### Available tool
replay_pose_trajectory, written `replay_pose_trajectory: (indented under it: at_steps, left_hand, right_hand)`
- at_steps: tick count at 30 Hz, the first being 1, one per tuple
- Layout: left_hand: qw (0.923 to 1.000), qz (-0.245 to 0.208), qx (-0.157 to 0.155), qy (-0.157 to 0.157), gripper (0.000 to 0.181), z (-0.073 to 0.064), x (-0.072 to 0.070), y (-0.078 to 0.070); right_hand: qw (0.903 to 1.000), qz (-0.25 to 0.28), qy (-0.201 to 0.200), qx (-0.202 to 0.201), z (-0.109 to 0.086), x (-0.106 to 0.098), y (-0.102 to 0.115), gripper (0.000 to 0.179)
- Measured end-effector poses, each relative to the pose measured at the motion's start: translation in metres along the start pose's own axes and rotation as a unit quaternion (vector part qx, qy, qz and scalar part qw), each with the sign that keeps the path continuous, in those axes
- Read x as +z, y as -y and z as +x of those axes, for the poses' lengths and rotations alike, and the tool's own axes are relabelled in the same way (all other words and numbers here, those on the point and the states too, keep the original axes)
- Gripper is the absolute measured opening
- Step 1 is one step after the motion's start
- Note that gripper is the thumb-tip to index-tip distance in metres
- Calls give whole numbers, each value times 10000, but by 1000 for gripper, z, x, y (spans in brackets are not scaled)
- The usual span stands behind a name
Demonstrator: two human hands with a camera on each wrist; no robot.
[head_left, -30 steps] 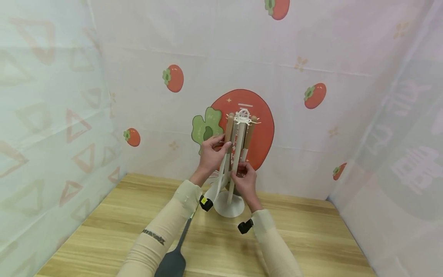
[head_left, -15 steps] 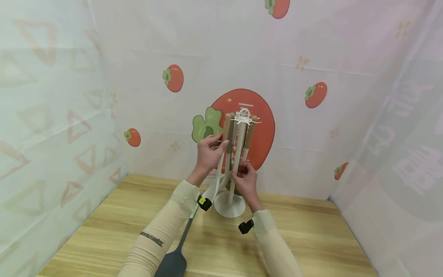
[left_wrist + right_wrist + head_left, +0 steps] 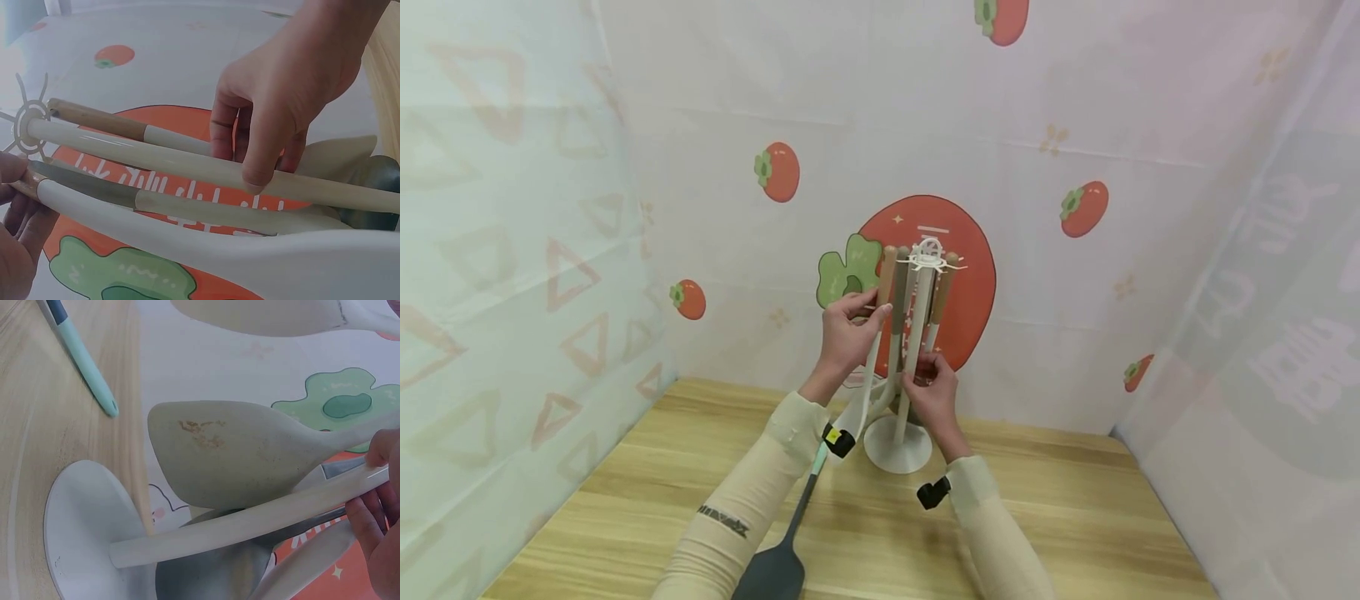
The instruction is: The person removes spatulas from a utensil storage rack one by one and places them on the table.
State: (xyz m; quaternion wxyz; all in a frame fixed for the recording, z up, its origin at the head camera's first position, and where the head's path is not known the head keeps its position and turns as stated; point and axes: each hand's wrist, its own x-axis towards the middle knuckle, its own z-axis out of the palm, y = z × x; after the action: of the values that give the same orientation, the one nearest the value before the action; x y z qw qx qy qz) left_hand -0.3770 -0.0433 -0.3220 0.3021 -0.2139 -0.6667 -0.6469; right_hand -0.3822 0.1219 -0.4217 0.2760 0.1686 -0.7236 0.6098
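My left hand (image 3: 847, 333) pinches the wooden handle (image 3: 887, 273) of a white spatula, just left of a white utensil rack. Its broad white head (image 3: 269, 315) fills the top of the right wrist view, apart from the rack. My right hand (image 3: 934, 393) grips the rack's pole (image 3: 917, 333) partway down, thumb in front and fingers behind. On the rack's hooked top ring (image 3: 927, 260) hang a cream spatula (image 3: 231, 450) with brown stains and a grey-green handle (image 3: 87, 182), a wooden-handled utensil (image 3: 943, 292) and a dark-headed utensil (image 3: 206, 575) behind the pole.
The rack's round white base (image 3: 897, 450) stands on the wooden table (image 3: 1045, 508) near the back wall. A dark grey spatula (image 3: 775, 571) with a mint handle end (image 3: 90, 375) lies on the table, partly behind my left arm. Printed cloth walls (image 3: 1150, 292) enclose the table.
My left hand has drawn the white spatula leftward, away from the rack, so the grey-green handle behind it shows. My right hand keeps its place on the pole.
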Motion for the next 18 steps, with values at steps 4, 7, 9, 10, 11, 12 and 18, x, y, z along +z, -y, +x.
replay_pose_trajectory:
  at_steps: [4, 7, 9, 10, 11, 12, 18]
  left_hand:
    - [10000, -23, 33, -19, 37, -2, -2, -1]
    - [10000, -38, 67, -4, 37, -3, -3, -2]
    - [10000, 4, 90, 14, 37, -3, -3, -2]
    - [9999, 36, 96, 14, 37, -3, -3, -3]
    - [9999, 69, 100, 15, 37, -3, -4, -3]
    - [9999, 103, 101, 5, 37, -4, -4, -4]
    - [9997, 165, 147, -100, 35, -6, -8, -4]
  right_hand:
    - [10000, -15, 56, -37, -4, -2, 12, 24]
    - [10000, -51, 40, -56, -4, -3, 14, 24]
    - [9999, -60, 34, -82, -4, -4, 14, 24]
    - [9999, -49, 25, -87, -3, -4, 14, 24]
    - [9999, -37, 20, -107, -3, -4, 14, 24]
    - [9999, -28, 21, -123, -3, -4, 13, 24]
    - [9999, -23, 67, -79, -4, -2, 14, 24]
